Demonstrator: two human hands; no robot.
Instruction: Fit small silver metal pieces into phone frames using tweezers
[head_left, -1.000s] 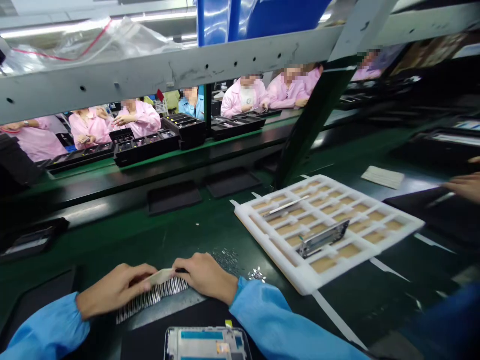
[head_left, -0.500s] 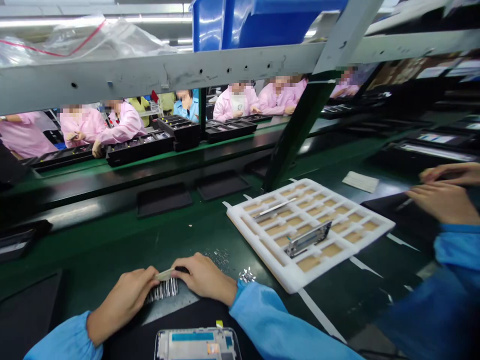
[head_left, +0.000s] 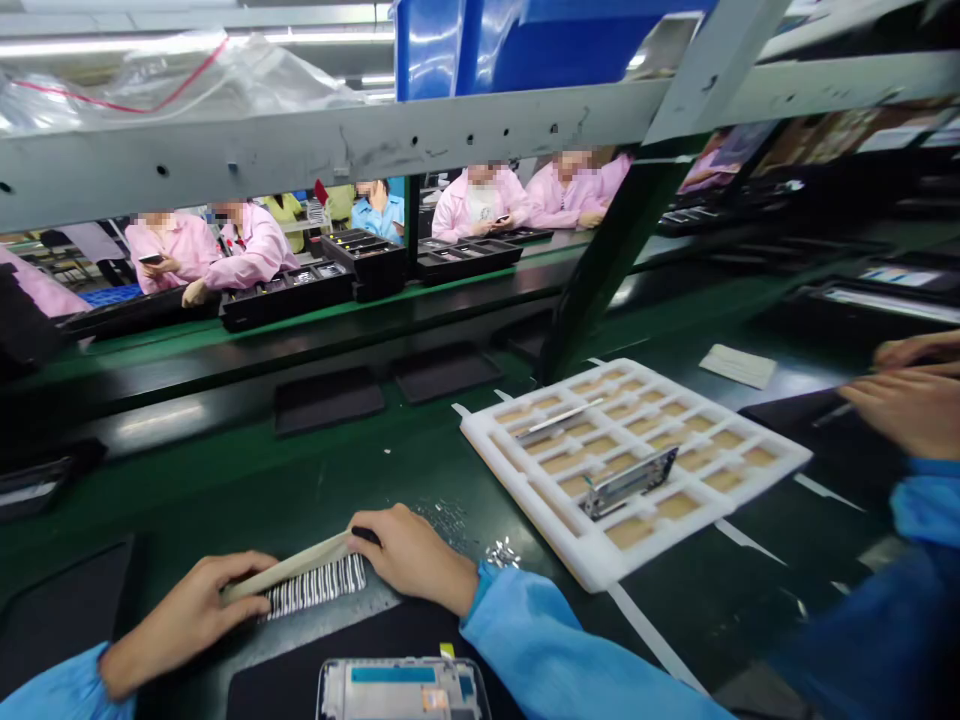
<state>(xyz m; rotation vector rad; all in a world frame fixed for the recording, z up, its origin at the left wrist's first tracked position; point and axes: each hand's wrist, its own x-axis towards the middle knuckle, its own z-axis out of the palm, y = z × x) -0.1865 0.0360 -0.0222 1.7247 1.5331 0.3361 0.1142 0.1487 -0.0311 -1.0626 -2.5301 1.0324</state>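
A pale strip (head_left: 307, 562) stretches between my two hands, just above the bench. Along its lower edge runs a row of narrow, silver-and-dark striped pieces (head_left: 319, 588). My left hand (head_left: 191, 610) grips the left end between thumb and fingers. At the other end my right hand (head_left: 420, 555) is closed on the strip, with a small dark object (head_left: 366, 535) at its fingertips whose kind I cannot make out. In front of me a silver phone frame (head_left: 405, 690) with blue patches lies on a black mat (head_left: 277, 675), cut off by the lower edge.
Small silver bits (head_left: 502, 552) lie scattered beside my right sleeve. To the right sits a white slotted tray (head_left: 525, 510) with a phone frame (head_left: 630, 480) upright in it. A co-worker's hands (head_left: 907, 400) are at far right. A slanted post (head_left: 600, 260) rises behind the tray.
My left hand has moved left and slightly down along the strip, so more of the strip and the striped row shows. My right hand has barely moved. The view has shifted slightly.
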